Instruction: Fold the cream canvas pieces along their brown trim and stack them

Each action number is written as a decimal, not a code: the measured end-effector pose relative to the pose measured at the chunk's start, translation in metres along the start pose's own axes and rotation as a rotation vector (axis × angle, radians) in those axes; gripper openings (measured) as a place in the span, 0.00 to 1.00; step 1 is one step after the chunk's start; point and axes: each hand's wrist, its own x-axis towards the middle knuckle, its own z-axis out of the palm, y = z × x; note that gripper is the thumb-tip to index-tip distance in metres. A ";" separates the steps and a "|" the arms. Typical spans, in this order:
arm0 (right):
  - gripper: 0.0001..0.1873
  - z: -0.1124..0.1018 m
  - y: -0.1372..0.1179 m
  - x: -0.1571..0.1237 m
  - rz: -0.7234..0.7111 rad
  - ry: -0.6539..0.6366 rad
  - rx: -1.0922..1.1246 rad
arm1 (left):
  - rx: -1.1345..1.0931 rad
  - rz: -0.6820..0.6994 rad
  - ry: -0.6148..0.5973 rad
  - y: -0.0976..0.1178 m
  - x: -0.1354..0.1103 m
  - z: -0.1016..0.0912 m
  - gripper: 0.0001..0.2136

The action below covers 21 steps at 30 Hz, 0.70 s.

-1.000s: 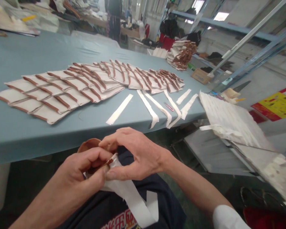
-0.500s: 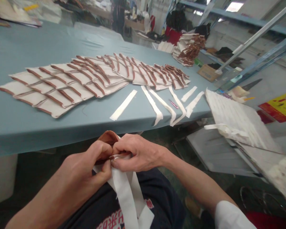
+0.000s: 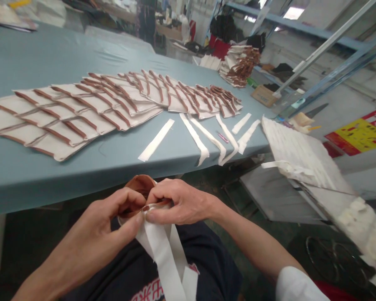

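shifted since the earliest frame: right hand (image 3: 178,202), closed in from an arched spread to a tight pinch beside the fingertips of the left hand (image 3: 105,225); white strip (image 3: 163,251), swung from a rightward slant to a steeper hang.

held in front of the dark shirt (image 3: 213,255), below the near edge of the tabletop (image 3: 50,54): brown-and-white piece (image 3: 141,184), gathered between both hands. rim running crosswise from one grip to the other; left and right about equally near, thumb tips almost meeting. left grip pinching the rim, thumb toward the body. right grip pinching the same rim just beside, thumb over the upper end of the white strip. long axis of the strip steep to that rim, dropping away from the grip with a slight drift rightward. cannot tell how strip and rim meet under the thumbs.

materials: brown part smooth, leather-like, bowed into an open loop beyond the fingers; strip flat, matte, limp, straight-sided, another white length behind; cannot tell whether one doubled strip or two.

on the tabletop: cream fabric pieces (image 3: 113,106) with brown edging, overlapped like scales; loose strips (image 3: 156,140) near the front edge, some straight, some bent; slim pink tool (image 3: 222,137) among them; farther off, rumpled stack (image 3: 240,67) in cream and brown.
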 end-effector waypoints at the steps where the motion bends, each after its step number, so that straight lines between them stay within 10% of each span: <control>1: 0.17 -0.001 -0.001 0.000 -0.011 0.006 -0.033 | 0.024 0.012 -0.004 -0.001 0.001 0.003 0.09; 21: 0.05 0.014 -0.021 -0.006 0.087 0.119 -0.416 | 0.234 0.297 0.204 0.002 -0.011 0.016 0.06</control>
